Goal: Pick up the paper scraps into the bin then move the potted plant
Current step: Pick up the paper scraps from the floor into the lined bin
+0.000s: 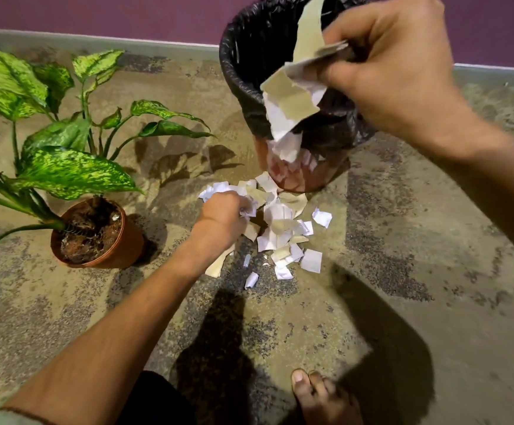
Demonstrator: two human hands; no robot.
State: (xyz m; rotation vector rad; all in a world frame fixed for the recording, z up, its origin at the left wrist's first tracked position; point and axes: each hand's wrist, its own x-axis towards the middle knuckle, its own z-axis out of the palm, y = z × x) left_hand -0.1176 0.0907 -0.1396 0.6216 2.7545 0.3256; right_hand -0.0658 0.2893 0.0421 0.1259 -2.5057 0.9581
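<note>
A pile of white and cream paper scraps (283, 231) lies on the floor in front of the bin (249, 56), which is lined with a black bag. My left hand (222, 216) is down in the pile's left side, fingers curled round some scraps. My right hand (396, 65) is raised by the bin's near rim and grips a bunch of torn scraps (289, 99) that hang down from it. The potted plant (96, 237), with speckled green leaves in a brown pot, stands on the floor to the left of the pile.
The floor is mottled brown and grey stone (403, 271). A purple wall with a grey skirting (96, 41) runs along the back. My bare foot (320, 397) shows at the bottom edge, just below the pile.
</note>
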